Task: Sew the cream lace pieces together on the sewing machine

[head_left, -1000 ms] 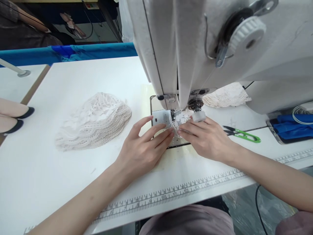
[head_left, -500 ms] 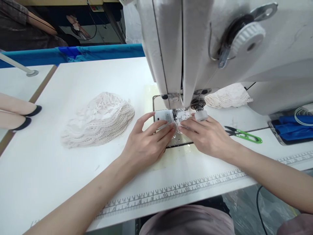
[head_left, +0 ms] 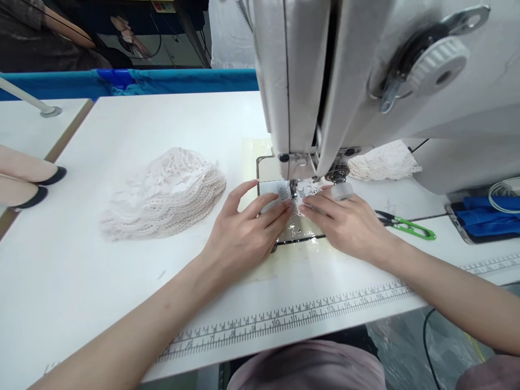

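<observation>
A small piece of white lace point(head_left: 307, 188) lies under the presser foot point(head_left: 294, 188) of a sewing machine point(head_left: 300, 81). My left hand point(head_left: 247, 227) rests on the machine's metal plate, its outer fingers spread and its inner fingertips drawn together at the lace's near left edge. From the other side, my right hand point(head_left: 351, 222) holds the lace, with its fingertips close together right of the foot. The thumbs are mostly hidden. Left of my left hand sits a pile of cream-white lace pieces point(head_left: 166, 200).
More lace point(head_left: 385, 161) lies behind my right hand. Green-handled thread snips point(head_left: 410, 227) and a phone point(head_left: 463, 222) under blue cloth point(head_left: 491, 214) are at the right. A printed ruler point(head_left: 276, 325) runs along the table's front edge. Another person's fingers or dark-tipped forms point(head_left: 28, 176) show at far left.
The view has shifted slightly, with the machine head appearing larger and further right. Both hands stay at the lace beside the foot, and the lace has hardly moved.
</observation>
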`<state>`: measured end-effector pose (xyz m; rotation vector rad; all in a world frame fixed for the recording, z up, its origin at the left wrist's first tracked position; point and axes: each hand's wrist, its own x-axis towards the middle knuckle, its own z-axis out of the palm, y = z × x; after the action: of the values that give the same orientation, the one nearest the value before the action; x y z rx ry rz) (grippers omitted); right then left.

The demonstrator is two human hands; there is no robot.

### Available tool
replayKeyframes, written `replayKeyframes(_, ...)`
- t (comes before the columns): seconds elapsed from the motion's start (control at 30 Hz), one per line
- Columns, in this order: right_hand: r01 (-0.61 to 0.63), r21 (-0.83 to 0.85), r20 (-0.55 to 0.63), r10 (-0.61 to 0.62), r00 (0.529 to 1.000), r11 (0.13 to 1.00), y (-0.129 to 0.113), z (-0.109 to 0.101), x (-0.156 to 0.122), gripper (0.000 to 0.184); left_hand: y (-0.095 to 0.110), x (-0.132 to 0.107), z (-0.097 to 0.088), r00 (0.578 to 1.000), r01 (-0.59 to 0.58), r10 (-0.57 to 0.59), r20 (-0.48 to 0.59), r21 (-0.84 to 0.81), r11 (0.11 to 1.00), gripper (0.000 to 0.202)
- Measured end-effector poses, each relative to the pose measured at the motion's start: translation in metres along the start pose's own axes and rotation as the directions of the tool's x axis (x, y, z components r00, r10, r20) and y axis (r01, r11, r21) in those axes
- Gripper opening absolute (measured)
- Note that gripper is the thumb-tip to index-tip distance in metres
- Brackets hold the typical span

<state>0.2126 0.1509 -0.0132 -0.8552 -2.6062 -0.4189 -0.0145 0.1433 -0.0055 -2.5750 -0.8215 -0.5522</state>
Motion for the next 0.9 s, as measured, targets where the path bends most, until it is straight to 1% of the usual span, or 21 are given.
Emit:
replayKeyframes(0.23, -0.004, 0.014, -0.009, 0.004, 1.000, 1.000, 0.0001, -0.0002, 0.0017, 0.033, -0.0038, -0.0001, 0.0026, 0.999, 0.015, -0.016, 0.036, 0.016, 1.000, 0.031)
replayKeyframes(0.43, -0.031, 0.063, -0.029, 0.033, 0.999, 0.998, 0.0000, -0.0010, 0.0010, 0.032, -0.0012, 0.0003, 0.0019, 0.998, 0.047, -0.050, 0.045, 0.057, 0.997, 0.035)
replayKeyframes(0.57, -0.025, 0.052, -0.033, 0.026, 0.999, 0.998, 0.0001, -0.0002, 0.0005, 0.033, -0.0001, -0.0004, 0.0030, 0.998, 0.037, -0.039, 0.048, 0.046, 0.998, 0.036)
replayKeyframes(0.9, -0.018, 0.020, -0.008, 0.018, 1.000, 1.000, 0.0007, 0.0017, -0.0001, 0.035, -0.0025, 0.0012, 0.0042, 0.996, 0.065, -0.066, 0.061, 0.019, 0.998, 0.034)
